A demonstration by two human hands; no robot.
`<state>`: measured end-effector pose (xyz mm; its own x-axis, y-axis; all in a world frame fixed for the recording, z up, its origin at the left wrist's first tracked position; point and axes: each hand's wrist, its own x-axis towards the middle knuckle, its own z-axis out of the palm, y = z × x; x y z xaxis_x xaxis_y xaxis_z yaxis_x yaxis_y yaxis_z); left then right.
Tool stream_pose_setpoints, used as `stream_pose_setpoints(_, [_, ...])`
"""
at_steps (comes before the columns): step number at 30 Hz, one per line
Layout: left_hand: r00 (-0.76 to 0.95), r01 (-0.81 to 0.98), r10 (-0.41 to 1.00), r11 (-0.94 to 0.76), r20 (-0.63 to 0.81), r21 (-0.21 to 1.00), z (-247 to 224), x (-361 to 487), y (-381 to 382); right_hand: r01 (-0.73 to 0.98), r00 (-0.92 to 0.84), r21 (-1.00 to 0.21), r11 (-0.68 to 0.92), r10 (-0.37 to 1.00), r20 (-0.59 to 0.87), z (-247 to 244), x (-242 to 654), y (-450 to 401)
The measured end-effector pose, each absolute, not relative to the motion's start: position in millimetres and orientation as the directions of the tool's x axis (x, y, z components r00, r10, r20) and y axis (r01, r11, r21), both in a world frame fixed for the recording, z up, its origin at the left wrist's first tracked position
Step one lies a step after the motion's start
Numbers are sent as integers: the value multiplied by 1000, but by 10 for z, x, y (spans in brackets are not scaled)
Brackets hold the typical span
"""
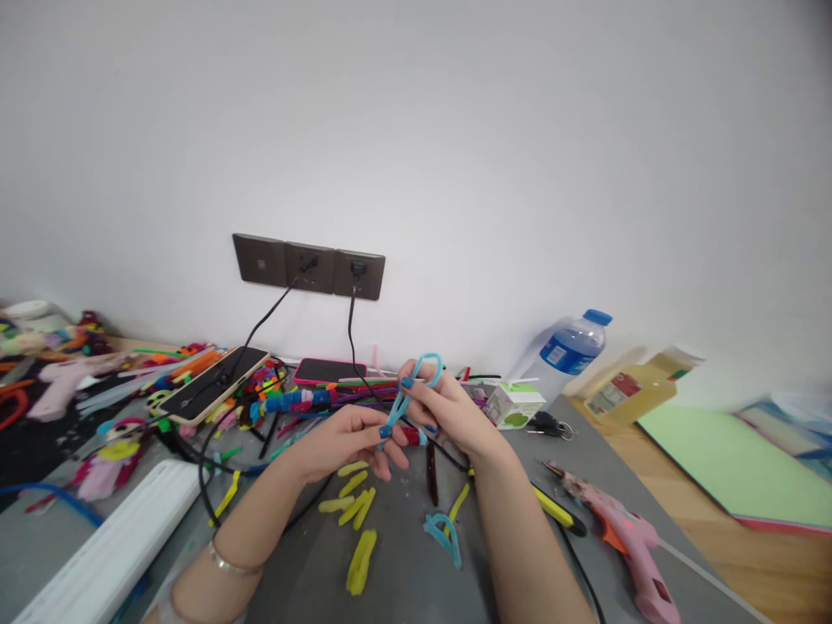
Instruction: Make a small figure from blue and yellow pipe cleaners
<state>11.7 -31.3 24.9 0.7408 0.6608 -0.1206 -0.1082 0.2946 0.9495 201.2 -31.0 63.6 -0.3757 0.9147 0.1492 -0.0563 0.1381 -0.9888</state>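
A light blue pipe cleaner (430, 356), bent into a loop at its top, is held up between my two hands over the grey table. My left hand (354, 439) pinches its lower end between thumb and finger. Higher up, my right hand (445, 407) grips it just below the loop with closed fingertips. On the table below lie several short folded yellow pipe cleaner pieces (361, 562). Another bent light blue pipe cleaner piece (444, 539) rests to their right, touching a yellow strip.
At right lie a pink glue gun (627, 529) and a yellow cutter (552, 507). A water bottle (567, 351), a small white-green box (515, 404) and keys (549, 425) stand behind. Phones (214, 386), cables, a white power strip (123, 546) and colourful craft pieces crowd the left.
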Motion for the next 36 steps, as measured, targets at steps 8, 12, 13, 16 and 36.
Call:
stream_pose_setpoints(8, [795,-42,596,236,-111,971,220,109,-305,24,-394,-988,154,910,132,744,2132,-354])
stream_pose_setpoints(12, [840,6,531,200,-114,980,224,75,-290,112,-362,-986,126,929,77,791,2172,-382])
stream_pose_setpoints(13, [852,16,511,193,-114,981,228,66,-286,129,-362,-984,123,930,69,794,2177,-382])
stream_pose_setpoints(16, [885,38,451,180,-117,983,236,51,-279,177,-342,-974,138,937,71,785,2167,-371])
stream_pose_setpoints(36, [893,55,446,32,-64,998,282,-6,-289,336,143,-912,234,945,295,1030,2098,-627])
